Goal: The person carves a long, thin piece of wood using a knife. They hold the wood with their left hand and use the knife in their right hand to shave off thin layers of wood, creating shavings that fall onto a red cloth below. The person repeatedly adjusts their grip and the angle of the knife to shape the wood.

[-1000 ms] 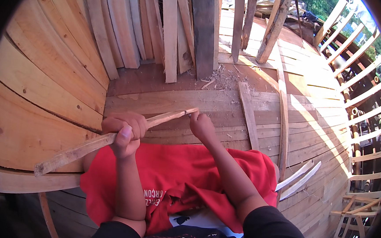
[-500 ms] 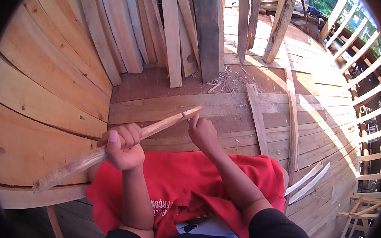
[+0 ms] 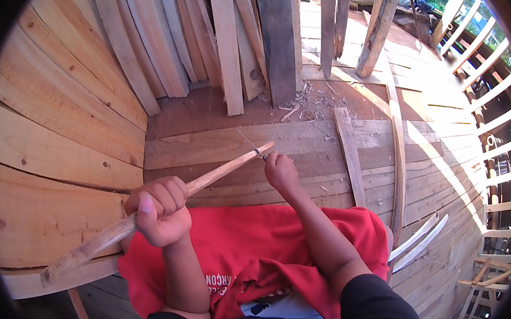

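My left hand (image 3: 160, 209) is wrapped round a long wooden stick (image 3: 222, 172), thumb on top. The stick slants across my lap, its thick rough end (image 3: 58, 270) at the lower left and its narrower, pale end at the upper right. Close to that narrow end, the fingers of my right hand (image 3: 280, 172) are closed on what looks like a thin wire (image 3: 248, 140). It crosses the stick at a dark spot, and its free part points up and left. Whether it loops fully round the stick I cannot tell.
Red cloth (image 3: 221, 225) covers my lap. Upright planks (image 3: 157, 34) lean ahead, beside a curved plank wall (image 3: 62, 128) at left. Wood shavings (image 3: 318, 107) litter the plank floor. Loose strips (image 3: 350, 157) and two pale curved pieces (image 3: 418, 242) lie to the right.
My right hand has moved slightly right, and the dark spot sits closer to the stick's narrow end. A thin strand now shows beyond the stick. My left hand keeps its grip.
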`<state>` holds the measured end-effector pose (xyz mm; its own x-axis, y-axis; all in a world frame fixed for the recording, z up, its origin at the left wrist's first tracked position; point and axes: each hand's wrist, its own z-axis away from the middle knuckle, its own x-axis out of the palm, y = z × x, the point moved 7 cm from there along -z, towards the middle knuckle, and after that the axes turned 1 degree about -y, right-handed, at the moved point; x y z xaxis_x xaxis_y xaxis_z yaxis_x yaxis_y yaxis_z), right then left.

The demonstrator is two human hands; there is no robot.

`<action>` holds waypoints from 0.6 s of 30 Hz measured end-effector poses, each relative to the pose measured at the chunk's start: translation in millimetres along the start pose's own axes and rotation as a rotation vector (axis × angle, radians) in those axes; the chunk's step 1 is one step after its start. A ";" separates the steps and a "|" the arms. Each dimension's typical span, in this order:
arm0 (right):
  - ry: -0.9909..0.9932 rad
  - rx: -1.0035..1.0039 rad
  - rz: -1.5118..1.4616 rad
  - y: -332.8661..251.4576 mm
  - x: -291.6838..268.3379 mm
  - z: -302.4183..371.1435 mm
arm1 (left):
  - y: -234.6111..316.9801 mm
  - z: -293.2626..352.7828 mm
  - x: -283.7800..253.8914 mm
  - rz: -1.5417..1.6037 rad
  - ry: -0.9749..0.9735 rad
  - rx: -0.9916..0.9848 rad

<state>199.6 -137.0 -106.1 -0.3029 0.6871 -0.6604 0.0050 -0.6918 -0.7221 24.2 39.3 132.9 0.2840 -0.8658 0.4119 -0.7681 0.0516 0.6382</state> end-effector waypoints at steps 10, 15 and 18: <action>-0.020 -0.106 0.076 -40.7 -12.3 17.3 | 1.4 0.9 -11.4 -0.017 0.012 0.002; 0.035 -0.143 0.041 -47.0 -6.1 30.7 | -0.7 1.1 -12.6 0.000 0.015 -0.013; 0.046 -0.008 0.038 -1.1 -0.7 -1.3 | 0.2 -1.5 0.4 -0.009 -0.021 0.001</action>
<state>201.1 -136.5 -105.1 -0.2582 0.6701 -0.6959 0.0229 -0.7159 -0.6979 24.9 39.7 134.2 0.2791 -0.8766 0.3921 -0.7661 0.0429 0.6412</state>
